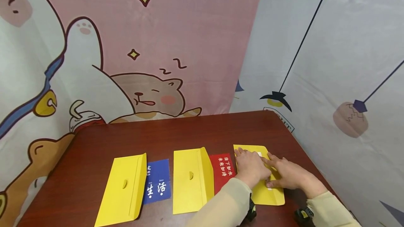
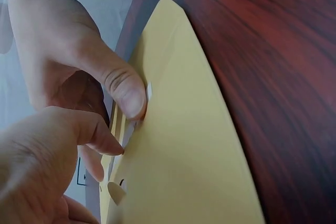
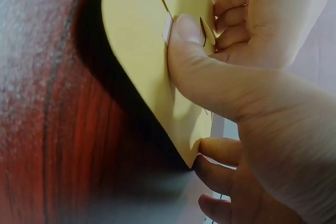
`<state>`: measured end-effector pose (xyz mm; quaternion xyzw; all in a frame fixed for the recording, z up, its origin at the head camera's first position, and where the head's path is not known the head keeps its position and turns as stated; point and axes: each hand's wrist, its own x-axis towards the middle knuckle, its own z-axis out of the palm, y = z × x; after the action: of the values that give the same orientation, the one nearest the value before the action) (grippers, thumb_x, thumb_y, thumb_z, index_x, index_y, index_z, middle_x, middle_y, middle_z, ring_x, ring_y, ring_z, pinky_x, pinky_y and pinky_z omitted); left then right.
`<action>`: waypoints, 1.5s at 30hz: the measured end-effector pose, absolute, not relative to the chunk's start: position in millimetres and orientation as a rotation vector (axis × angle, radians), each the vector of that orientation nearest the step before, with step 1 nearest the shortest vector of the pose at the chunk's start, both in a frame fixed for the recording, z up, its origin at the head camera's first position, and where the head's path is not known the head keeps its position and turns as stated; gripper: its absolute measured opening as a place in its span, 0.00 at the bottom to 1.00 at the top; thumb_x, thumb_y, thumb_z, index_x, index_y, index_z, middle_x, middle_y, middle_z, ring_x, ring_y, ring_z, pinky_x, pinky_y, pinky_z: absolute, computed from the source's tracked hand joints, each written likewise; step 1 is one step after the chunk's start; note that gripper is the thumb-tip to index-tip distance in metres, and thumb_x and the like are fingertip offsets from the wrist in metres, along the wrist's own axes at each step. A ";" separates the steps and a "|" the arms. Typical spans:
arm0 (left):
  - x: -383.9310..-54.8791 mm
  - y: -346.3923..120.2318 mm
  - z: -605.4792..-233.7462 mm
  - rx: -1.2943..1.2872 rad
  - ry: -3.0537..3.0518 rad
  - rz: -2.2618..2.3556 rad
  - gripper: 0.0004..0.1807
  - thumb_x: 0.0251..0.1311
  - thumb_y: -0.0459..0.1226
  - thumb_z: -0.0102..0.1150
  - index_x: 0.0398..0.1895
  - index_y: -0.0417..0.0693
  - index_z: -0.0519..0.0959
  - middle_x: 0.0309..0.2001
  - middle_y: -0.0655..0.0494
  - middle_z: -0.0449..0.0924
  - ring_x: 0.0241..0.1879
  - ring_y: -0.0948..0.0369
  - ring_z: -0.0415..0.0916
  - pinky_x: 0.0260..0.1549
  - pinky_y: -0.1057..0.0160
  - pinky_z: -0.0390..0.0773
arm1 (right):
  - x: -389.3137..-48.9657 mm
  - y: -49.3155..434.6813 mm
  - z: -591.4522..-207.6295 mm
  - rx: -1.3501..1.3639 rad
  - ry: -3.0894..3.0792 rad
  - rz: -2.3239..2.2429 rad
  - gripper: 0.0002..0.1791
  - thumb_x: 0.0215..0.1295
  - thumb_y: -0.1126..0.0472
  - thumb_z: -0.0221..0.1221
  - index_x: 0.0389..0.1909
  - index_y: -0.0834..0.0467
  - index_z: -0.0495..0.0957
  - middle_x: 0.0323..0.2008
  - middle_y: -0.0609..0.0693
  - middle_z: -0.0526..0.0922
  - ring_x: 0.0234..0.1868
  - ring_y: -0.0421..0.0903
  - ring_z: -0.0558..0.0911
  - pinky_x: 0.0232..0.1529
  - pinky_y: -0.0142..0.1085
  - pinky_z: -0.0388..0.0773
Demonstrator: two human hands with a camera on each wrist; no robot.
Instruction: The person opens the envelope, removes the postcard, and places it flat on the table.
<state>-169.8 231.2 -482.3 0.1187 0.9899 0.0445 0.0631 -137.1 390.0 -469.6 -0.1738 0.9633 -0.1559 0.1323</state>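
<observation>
At the right of the table, both hands work on a yellow envelope [image 1: 271, 197] with its flap spread toward the right. My left hand [image 1: 250, 165] lies across its pocket and pinches the pocket's edge, a fingertip at the slit in the left wrist view. My right hand [image 1: 288, 174] spans the opening, thumb and fingers at the two ends of a white card [image 1: 260, 154] that shows as a thin strip. Most of the card is hidden by the envelope and hands. The right thumb [image 3: 186, 30] presses beside the white edge, near a half-moon notch.
To the left lie two more yellow envelopes [image 1: 189, 181], [image 1: 121, 188]. A red card [image 1: 222, 171] with white characters and a blue card [image 1: 157, 181] lie beside them. The brown table [image 1: 176, 129] meets cartoon-printed curtains at the back and right.
</observation>
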 end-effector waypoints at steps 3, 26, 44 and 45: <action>-169.3 232.0 -483.0 0.335 2.992 0.151 0.39 0.48 0.70 0.67 0.63 0.66 0.85 0.71 0.54 0.76 0.75 0.47 0.65 0.73 0.47 0.63 | -136.9 388.8 -470.3 -0.496 2.788 -0.448 0.52 0.53 0.36 0.77 0.73 0.61 0.74 0.74 0.79 0.60 0.67 0.82 0.68 0.63 0.75 0.63; -178.0 221.6 -476.1 0.279 2.958 0.307 0.38 0.46 0.68 0.72 0.57 0.57 0.88 0.69 0.51 0.78 0.71 0.49 0.72 0.57 0.54 0.80 | -140.5 391.2 -468.8 -0.482 2.774 -0.459 0.53 0.51 0.33 0.76 0.74 0.57 0.75 0.75 0.77 0.60 0.68 0.81 0.69 0.62 0.77 0.63; -170.4 231.2 -477.2 0.257 2.927 0.264 0.47 0.42 0.69 0.73 0.67 0.60 0.83 0.74 0.52 0.73 0.76 0.47 0.63 0.69 0.48 0.70 | -137.4 394.5 -471.8 -0.470 2.792 -0.460 0.52 0.51 0.31 0.75 0.73 0.56 0.76 0.75 0.76 0.63 0.68 0.82 0.68 0.63 0.78 0.60; -170.3 232.2 -478.1 0.252 2.931 0.260 0.47 0.42 0.69 0.73 0.68 0.60 0.82 0.74 0.52 0.72 0.77 0.46 0.63 0.70 0.46 0.69 | -137.5 394.2 -472.2 -0.486 2.798 -0.458 0.52 0.52 0.31 0.75 0.73 0.57 0.77 0.74 0.76 0.63 0.68 0.80 0.69 0.63 0.78 0.60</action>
<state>-170.3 232.2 -478.1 0.0850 0.9880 0.0877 0.0942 -137.5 394.2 -472.2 -0.1673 0.9642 -0.1577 0.1320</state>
